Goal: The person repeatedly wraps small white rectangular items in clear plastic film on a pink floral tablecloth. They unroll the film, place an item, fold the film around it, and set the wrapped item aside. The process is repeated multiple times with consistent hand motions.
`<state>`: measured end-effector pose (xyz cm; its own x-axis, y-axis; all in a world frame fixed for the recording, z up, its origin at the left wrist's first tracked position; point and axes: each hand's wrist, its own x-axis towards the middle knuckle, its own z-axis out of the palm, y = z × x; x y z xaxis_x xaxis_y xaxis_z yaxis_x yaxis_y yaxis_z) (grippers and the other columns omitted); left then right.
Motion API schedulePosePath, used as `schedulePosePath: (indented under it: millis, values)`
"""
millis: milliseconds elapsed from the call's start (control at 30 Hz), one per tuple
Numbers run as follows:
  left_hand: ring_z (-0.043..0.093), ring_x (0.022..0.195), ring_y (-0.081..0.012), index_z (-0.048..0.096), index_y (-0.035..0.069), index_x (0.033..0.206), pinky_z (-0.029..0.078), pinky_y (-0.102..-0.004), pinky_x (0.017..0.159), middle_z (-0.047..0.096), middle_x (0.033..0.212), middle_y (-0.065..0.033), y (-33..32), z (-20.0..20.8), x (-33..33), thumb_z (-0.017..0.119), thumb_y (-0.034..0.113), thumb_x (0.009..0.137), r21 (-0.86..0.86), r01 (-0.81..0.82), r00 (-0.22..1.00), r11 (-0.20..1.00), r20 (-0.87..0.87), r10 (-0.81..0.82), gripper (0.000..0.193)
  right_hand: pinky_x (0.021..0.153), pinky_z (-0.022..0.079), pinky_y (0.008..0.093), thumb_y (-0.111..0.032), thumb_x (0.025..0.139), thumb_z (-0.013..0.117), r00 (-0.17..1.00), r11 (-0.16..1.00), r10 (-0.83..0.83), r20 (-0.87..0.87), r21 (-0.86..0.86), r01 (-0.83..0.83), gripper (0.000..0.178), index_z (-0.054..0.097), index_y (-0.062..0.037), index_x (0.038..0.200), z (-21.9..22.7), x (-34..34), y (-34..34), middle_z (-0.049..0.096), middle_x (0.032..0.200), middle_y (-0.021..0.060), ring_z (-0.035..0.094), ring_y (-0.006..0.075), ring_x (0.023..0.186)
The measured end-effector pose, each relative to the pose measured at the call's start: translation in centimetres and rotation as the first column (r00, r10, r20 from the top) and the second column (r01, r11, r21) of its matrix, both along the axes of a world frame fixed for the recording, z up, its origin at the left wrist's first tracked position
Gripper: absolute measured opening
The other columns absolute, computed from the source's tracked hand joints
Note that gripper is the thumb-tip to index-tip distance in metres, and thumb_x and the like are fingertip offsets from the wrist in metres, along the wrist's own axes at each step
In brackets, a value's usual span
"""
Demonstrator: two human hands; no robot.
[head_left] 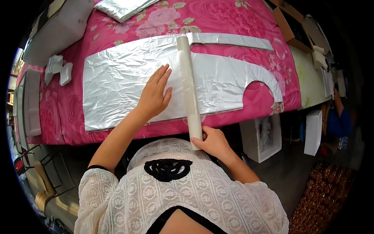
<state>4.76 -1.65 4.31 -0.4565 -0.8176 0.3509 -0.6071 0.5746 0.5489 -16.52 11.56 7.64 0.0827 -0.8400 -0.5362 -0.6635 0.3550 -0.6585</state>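
Note:
A long, pale roll of plastic film (189,85) lies crosswise over a silvery, crinkled plastic sheet (120,78). The sheet has a narrow strap along its far side and a rounded cutout at the right, much like an apron. My right hand (213,142) is closed round the near end of the roll, which sticks out past the table edge toward my body. Left of the roll, my left hand (156,91) rests palm down over the sheet, fingers stretched out and holding nothing.
A pink flowered cloth (218,23) covers the table. Another folded silvery sheet (122,7) lies at the far edge. White foam boxes stand at the left (58,33) and below the table (261,138). Small white packets (58,70) lie left; a cardboard box (292,29) sits far right, near another person's arm (338,102).

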Motion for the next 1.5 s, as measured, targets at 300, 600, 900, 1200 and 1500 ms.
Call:
schedulePosePath:
  millis: [300,600,900,1200,1500]
  values:
    - [0.018,0.138,-0.0367,0.022,-0.011,0.138,0.014,-0.0449,0.113,0.021,0.145,-0.0271,1.0,-3.2,-3.3,0.04,0.014,0.084,0.011,-0.028,0.967,1.0,0.254,0.024,0.062,0.061,0.05,0.0327,-0.043,0.078,0.066,0.999,0.994,0.028,0.044,-0.111,-0.023,0.047,0.066,0.0044,0.083,0.0,-0.7,-7.5,0.066,0.072,0.016,0.065,0.0245,0.064]
    - [0.017,0.138,-0.0359,0.021,-0.012,0.138,0.012,-0.0447,0.113,0.021,0.146,-0.0271,0.7,-3.5,-3.6,0.04,0.015,0.083,0.032,-0.03,0.96,0.999,0.279,0.02,0.064,0.07,0.051,0.0278,-0.038,0.089,0.056,0.691,0.914,-0.374,0.619,0.118,0.388,0.038,0.06,-0.0001,0.097,-4.3,0.3,-26.2,0.063,0.087,0.0102,0.061,0.0177,0.075]
    - [0.022,0.136,-0.0382,0.028,-0.014,0.134,0.014,-0.0448,0.113,0.027,0.142,-0.029,0.7,-3.7,-3.6,0.039,0.018,0.084,-0.021,-0.028,0.967,0.999,0.253,0.032,0.06,0.091,0.043,0.0389,-0.029,0.089,0.05,-0.174,0.611,-0.281,0.944,0.316,0.726,0.033,0.055,-0.0027,0.108,-3.4,-6.4,-30.2,0.06,0.112,0.0125,0.057,0.0234,0.102]
    - [0.024,0.135,-0.0386,0.029,-0.014,0.133,0.018,-0.046,0.111,0.029,0.142,-0.0286,0.8,-4.8,-3.2,0.04,0.021,0.087,-0.185,-0.053,0.995,0.981,0.07,0.067,0.06,0.1,0.033,0.0438,-0.04,0.086,0.055,0.889,0.696,0.412,0.198,-0.699,-0.167,0.057,0.051,0.0061,0.119,0.1,19.0,-21.8,0.055,0.118,0.0253,0.048,0.0361,0.117]
    - [0.019,0.138,-0.036,0.026,-0.011,0.136,0.015,-0.0453,0.113,0.021,0.146,-0.0262,0.9,-4.0,-3.3,0.047,0.015,0.081,-0.048,0.013,0.979,0.999,0.205,-0.002,0.064,0.108,0.028,0.0402,-0.036,0.088,0.054,0.539,0.465,0.824,0.172,-0.75,-0.471,0.056,0.045,0.0016,0.128,-0.3,22.2,-13.9,0.043,0.135,0.021,0.034,0.0356,0.13]
